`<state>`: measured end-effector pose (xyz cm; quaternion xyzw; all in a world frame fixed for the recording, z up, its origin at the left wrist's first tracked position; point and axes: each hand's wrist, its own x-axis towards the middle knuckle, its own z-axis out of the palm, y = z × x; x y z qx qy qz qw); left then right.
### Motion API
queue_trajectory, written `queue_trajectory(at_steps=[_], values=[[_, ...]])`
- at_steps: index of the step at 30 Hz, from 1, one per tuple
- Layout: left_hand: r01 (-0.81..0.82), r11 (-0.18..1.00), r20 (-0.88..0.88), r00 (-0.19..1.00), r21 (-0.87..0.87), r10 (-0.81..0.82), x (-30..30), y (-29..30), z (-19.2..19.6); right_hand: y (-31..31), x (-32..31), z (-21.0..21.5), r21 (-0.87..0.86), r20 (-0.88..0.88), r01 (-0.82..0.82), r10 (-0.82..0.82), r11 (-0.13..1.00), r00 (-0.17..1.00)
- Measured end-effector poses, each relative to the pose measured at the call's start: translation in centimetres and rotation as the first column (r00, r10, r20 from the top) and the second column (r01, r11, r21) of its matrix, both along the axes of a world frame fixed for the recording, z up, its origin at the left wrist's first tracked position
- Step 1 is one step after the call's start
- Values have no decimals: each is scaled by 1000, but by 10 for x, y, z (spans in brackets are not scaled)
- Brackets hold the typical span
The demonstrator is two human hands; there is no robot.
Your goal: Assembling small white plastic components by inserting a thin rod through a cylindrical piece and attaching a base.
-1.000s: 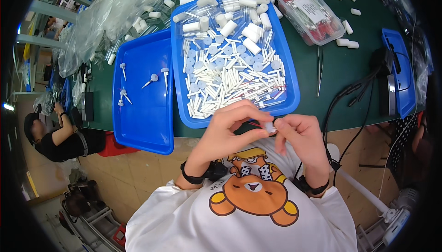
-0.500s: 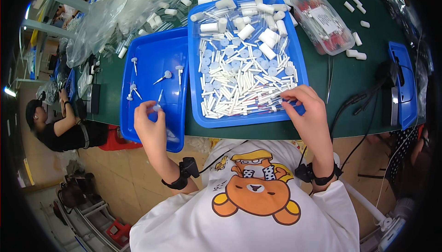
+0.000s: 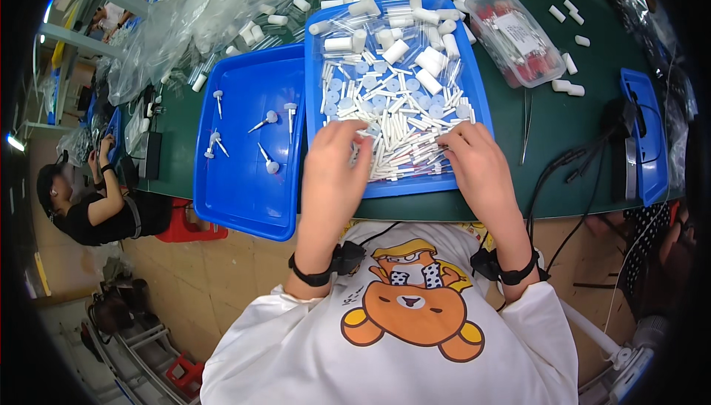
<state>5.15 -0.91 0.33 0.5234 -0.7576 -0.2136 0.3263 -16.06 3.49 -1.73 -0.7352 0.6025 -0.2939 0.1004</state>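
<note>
Over the near left of the larger blue tray (image 3: pixel 484 101), my left hand (image 3: pixel 333 164) has its thumb and index finger a little apart, next to a pale translucent disc (image 3: pixel 372 130). My right hand (image 3: pixel 478 164) reaches into the same tray from the right. Its fingers are bent together at the thin white sticks (image 3: pixel 415 155), and whatever they pinch is hidden. To the left, the smaller blue tray (image 3: pixel 244 209) holds several disc-and-stick pieces, one of them a piece (image 3: pixel 271 165) lying at its middle right.
Thick white cylinders (image 3: pixel 428 83) and clear tubes crowd the larger tray's far end. A lidded clear box (image 3: pixel 516 38) stands right of it, with tweezers (image 3: pixel 526 127) nearby. Plastic bags (image 3: pixel 200 20) lie far left. Black cables (image 3: pixel 566 161) run at right. Another person (image 3: pixel 89 205) sits at left.
My left hand has let go of a disc-and-stick piece in the smaller tray and moved right over the larger one. My right hand has shifted slightly left, its fingers closing.
</note>
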Motion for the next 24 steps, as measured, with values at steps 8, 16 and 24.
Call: queue_trajectory(at_steps=[8,16,24], values=[[244,963,91,968,-119,-234,-65,-27,-25,-1,-4,0,51,-130,-52,58,997,990],[236,970,79,969,-48,-232,-73,-27,-27,2,-16,16,-2,221,-16,16,1000,975],[348,916,-295,913,202,-282,-69,-23,-3,15,-26,18,-18,808,78,-31,997,588]])
